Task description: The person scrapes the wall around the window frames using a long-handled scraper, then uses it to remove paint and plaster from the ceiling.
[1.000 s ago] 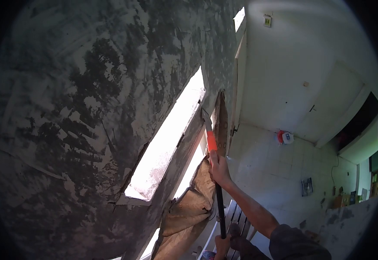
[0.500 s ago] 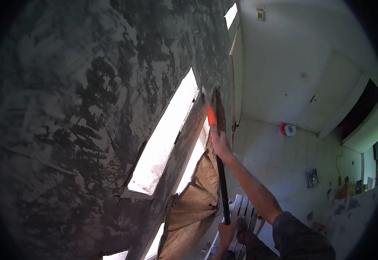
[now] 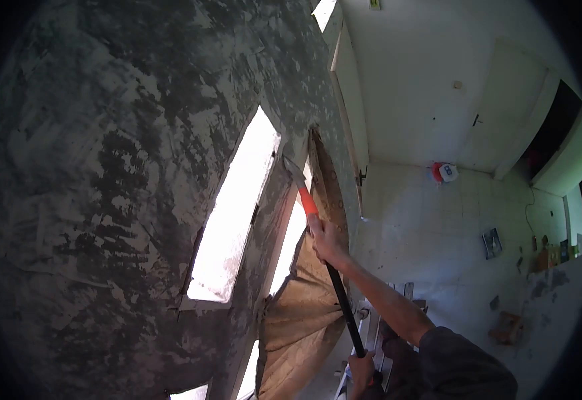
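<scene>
A long-handled scraper (image 3: 338, 287) with a black pole, an orange collar and a pale metal head slants up across the view. My right hand (image 3: 329, 241) is closed around the pole just below the orange collar. Lower down, my left hand (image 3: 362, 368) grips the pole near its bottom end. The head rests at or very close to the grey, patchy wall (image 3: 274, 200), on the strip beside a bright narrow window opening (image 3: 234, 207); exact contact cannot be made out. A brown, creased cloth (image 3: 307, 313) hangs along the further openings, partly behind the pole.
Below my arms are slatted boards (image 3: 371, 327), perhaps a platform. A red and white container (image 3: 445, 173) stands on the tiled floor by a door (image 3: 501, 107). Further right lie a dark packet (image 3: 492, 243) and a brown box (image 3: 506, 329).
The scraper head has slid lower along the strip beside the window opening, and the pole leans more to the left. Both hands keep their grip. My view has shifted somewhat.
</scene>
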Available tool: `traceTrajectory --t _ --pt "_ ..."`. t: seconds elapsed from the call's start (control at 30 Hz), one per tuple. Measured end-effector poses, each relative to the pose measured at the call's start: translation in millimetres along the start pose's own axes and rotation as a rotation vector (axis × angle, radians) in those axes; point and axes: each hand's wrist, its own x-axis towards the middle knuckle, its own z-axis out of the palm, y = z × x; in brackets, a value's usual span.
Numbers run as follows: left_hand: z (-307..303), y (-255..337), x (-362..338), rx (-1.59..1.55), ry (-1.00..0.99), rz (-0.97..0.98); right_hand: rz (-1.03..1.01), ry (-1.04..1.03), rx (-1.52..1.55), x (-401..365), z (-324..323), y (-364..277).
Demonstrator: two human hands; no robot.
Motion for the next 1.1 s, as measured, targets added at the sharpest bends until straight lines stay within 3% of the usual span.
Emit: traceTrajectory --t 0.03,0.07,0.23,0.3,0.33,0.4,0.43,0.5,0.57,0.7,0.8,0.83,0.87,0.93,0.97,1.0,1.03,1.1 --pt "-3.6 -2.4 -7.5 0.044 -0.006 0.076 0.022 -0.017 0.031 -7.0 4.1 1.0" --pt "-4.7 -0.8 -12.9 -0.093 -0.029 -0.112 0.037 -0.012 0.032 -15.5 6.2 0.8" --pt "-12.1 -35.1 -25.2 -0.143 -0.002 -0.137 -0.111 -0.016 -0.159 -30.9 8.9 18.2" --pt "-22.3 -3.4 -11.7 -0.105 -0.103 -0.182 0.036 0.013 -0.1 -16.4 12.9 -4.2" --pt "-23.6 -6.2 6.2 0.159 0.024 -0.081 0.056 0.01 -0.101 -14.1 19.5 8.3" --pt "-26.1 6.3 -7.9 0.089 0.025 -0.065 -0.191 0.106 -0.147 -2.9 21.6 17.4" --pt "-26.8 16.4 -6.0 0.028 0.036 -0.024 -0.206 0.112 -0.144 1.3 16.6 7.1" --pt "-25.8 -0.3 -27.6 0.047 0.053 -0.048 0.011 -0.027 0.054 -20.6 13.6 5.9" --pt "-20.6 -17.3 -21.0 -0.068 -0.077 -0.109 0.025 -0.074 0.086 -30.8 8.5 8.2" --pt "-33.9 -15.6 -42.3 -0.244 -0.149 -0.198 0.01 -0.123 0.143 -60.2 6.7 34.7" --pt "-48.3 -31.1 -48.0 -0.106 -0.099 -0.164 -0.004 -0.126 0.202 -63.4 12.5 36.6" --pt "-51.6 -33.3 -44.0 -0.067 -0.111 -0.153 -0.107 -0.113 0.141 -53.4 17.4 31.6" --pt "-53.2 -33.7 -31.1 0.009 -0.047 -0.015 -0.209 -0.098 0.079 -41.4 21.2 26.7" --pt "-77.4 27.4 14.3 0.639 -0.065 0.615 -0.184 0.035 0.042 36.1 16.7 16.1" --pt "-80.7 116.6 10.2 0.262 -0.131 0.023 -0.169 0.042 0.161 59.5 10.1 -10.6" --pt "-83.3 151.9 8.8 0.192 -0.161 -0.067 -0.043 0.046 0.19 82.5 8.1 -29.5" --pt "-81.0 146.1 13.1 0.198 -0.158 -0.037 -0.072 0.048 0.201 76.7 9.6 -50.8" --pt "-65.8 98.8 6.8 0.168 -0.127 0.309 -0.13 0.012 0.117 38.8 10.3 -62.1"
